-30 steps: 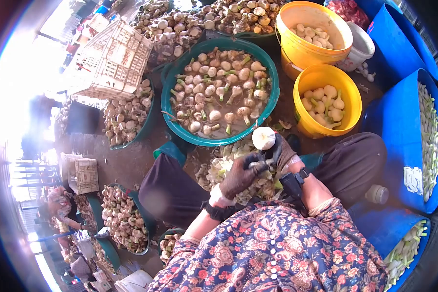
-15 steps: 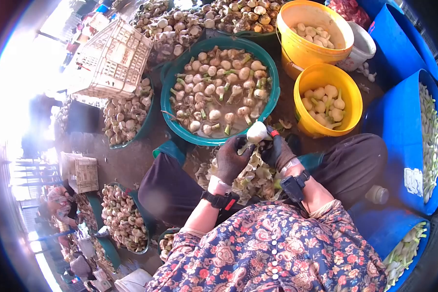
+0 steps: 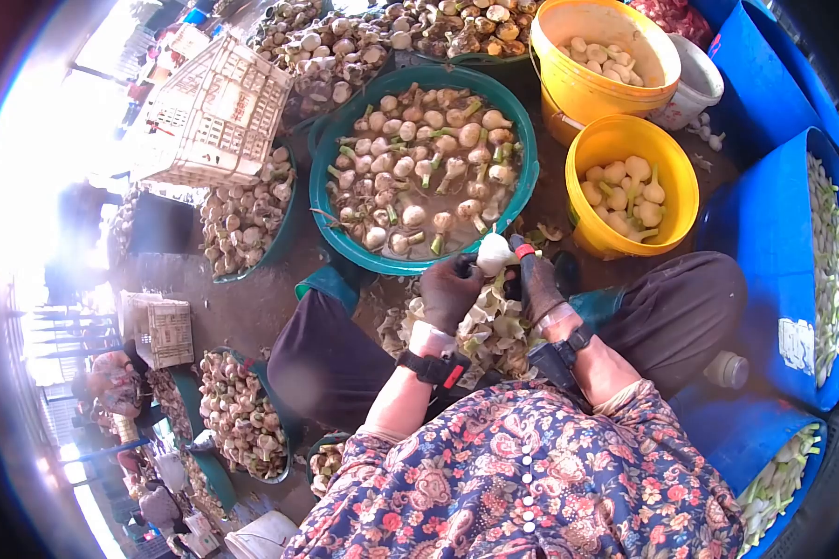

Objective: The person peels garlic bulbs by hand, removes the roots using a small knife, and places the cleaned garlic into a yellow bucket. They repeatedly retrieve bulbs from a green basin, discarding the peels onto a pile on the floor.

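Note:
In dark gloves, both hands meet just below the green tub [image 3: 322, 210] of bulbs in murky water. My left hand [image 3: 452, 291] is closed at the left side of a white garlic bulb [image 3: 495, 253]. My right hand [image 3: 537, 279], its fingers wrapped round a small red-handled tool [image 3: 525, 251], is against the bulb's right side. The tool's tip is too small to make out. Pale peelings [image 3: 483, 337] lie in a heap beneath the hands. Right of them stands a yellow bucket [image 3: 595, 233] holding cleaned bulbs.
A larger yellow bucket [image 3: 555, 98] stands behind the first. Blue containers [image 3: 764, 270] line the right side. At the left are a white crate [image 3: 216, 112] and a basin of bulbs [image 3: 242, 415]. Another person [image 3: 115, 382] is at the far left.
My left hand has turned slightly and shifted a little with the bulb. The fingers of my right hand have straightened along the tool, and the bulb sits slightly further right.

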Tool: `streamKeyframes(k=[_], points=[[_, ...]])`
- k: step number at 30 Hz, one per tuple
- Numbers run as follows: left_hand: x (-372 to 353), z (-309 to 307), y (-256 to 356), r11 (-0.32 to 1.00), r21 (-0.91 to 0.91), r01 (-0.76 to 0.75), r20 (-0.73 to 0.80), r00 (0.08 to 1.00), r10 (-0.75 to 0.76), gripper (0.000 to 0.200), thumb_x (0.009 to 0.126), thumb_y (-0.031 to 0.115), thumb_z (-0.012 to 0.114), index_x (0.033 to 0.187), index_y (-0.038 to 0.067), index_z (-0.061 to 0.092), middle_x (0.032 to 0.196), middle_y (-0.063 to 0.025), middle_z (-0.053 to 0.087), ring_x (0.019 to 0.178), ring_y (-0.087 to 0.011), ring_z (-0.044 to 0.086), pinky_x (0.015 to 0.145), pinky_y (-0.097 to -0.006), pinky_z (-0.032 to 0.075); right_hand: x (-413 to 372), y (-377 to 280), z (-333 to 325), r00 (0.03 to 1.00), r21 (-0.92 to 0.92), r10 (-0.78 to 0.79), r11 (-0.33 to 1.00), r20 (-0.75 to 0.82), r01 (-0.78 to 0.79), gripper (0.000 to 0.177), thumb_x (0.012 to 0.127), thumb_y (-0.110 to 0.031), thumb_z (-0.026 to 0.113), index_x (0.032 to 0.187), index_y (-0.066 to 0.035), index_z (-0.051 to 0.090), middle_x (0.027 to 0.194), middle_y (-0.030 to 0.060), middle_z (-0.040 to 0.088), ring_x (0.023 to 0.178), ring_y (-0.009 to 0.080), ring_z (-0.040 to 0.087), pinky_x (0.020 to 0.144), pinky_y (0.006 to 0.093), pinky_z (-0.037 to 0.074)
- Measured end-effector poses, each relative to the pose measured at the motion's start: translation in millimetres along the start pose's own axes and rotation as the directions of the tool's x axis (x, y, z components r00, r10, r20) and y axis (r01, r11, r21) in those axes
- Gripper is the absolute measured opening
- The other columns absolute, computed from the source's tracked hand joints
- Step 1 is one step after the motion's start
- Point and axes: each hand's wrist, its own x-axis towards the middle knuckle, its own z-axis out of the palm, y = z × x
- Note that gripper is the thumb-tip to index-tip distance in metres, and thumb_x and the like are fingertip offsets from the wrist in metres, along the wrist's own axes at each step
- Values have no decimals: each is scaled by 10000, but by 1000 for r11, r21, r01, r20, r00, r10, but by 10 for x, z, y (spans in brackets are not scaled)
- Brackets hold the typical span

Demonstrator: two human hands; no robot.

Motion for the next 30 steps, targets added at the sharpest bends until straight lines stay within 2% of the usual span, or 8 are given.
streamKeyframes(k=[3, 11, 17, 19, 21, 25, 27, 30], points=[[53, 88, -356, 956, -224, 190, 26, 982, -189, 209, 765, 127, 641, 934, 9, 675, 768, -80, 682, 687, -120, 635, 662, -258, 494, 5, 8, 1, 998, 77, 46, 996, 31, -48, 409, 772, -488, 644, 775, -85, 573, 555, 5, 502, 414, 124, 471, 380, 265, 377], [-57, 44, 8, 969, -242, 58, -66, 995, -76, 436, 748, 210, 719, 1089, -26, 587, 799, -98, 663, 742, -135, 629, 699, -274, 496, 27, 68, 18, 1000, -21, -29, 999, 10, 30, 412, 786, -479, 629, 823, -72, 578, 587, 18, 513, 451, 122, 491, 398, 266, 401], [131, 85, -639, 982, 164, 96, -228, 972, -57, 285, 733, 141, 640, 1004, 52, 628, 877, -140, 673, 803, -229, 659, 712, -311, 500, 101, 90, -89, 974, 275, 25, 958, 224, -88, 370, 788, -436, 630, 915, -91, 591, 599, 35, 503, 460, 132, 486, 399, 254, 403], [119, -92, -624, 900, 313, 304, -57, 952, -302, 328, 713, 211, 631, 1016, 86, 639, 930, -128, 670, 882, -293, 639, 799, -370, 483, 209, 111, -139, 947, 321, 83, 928, 311, -187, 351, 787, -421, 631, 928, -102, 591, 609, 34, 505, 453, 131, 475, 396, 246, 399], [133, -106, -731, 877, 417, 240, 132, 938, -320, 380, 719, 301, 646, 1044, 105, 644, 968, -143, 662, 927, -301, 626, 834, -385, 475, 152, 24, -120, 968, 300, 55, 945, 246, -130, 379, 800, -445, 617, 937, -93, 589, 647, 44, 528, 468, 131, 476, 422, 238, 409], [379, -135, -532, 893, 358, 271, 160, 925, -345, 471, 739, 419, 636, 1058, 72, 637, 1027, -178, 640, 985, -307, 605, 860, -383, 469, 6, -450, -213, 875, 575, -118, 793, 469, -201, 484, 889, -455, 498, 1143, -43, 526, 828, 66, 562, 640, 131, 537, 561, 262, 466], [675, -14, -733, 916, 340, 213, 64, 967, -248, 526, 737, 454, 633, 1079, 55, 615, 1071, -190, 623, 1008, -328, 591, 871, -394, 462, -214, -770, -279, 676, 643, -368, 737, 638, -206, 625, 876, -553, 459, 1168, -2, 496, 857, 74, 568, 696, 164, 551, 645, 293, 473], [1052, 207, -986, 828, 521, 210, 138, 936, -324, 469, 758, 397, 625, 1060, 38, 620, 1072, -193, 620, 1007, -340, 595, 866, -411, 469, -214, -927, -307, 784, 632, -284, 755, 552, -172, 697, 879, -619, 380, 1147, 11, 513, 813, 78, 573, 713, 182, 552, 650, 295, 457]])
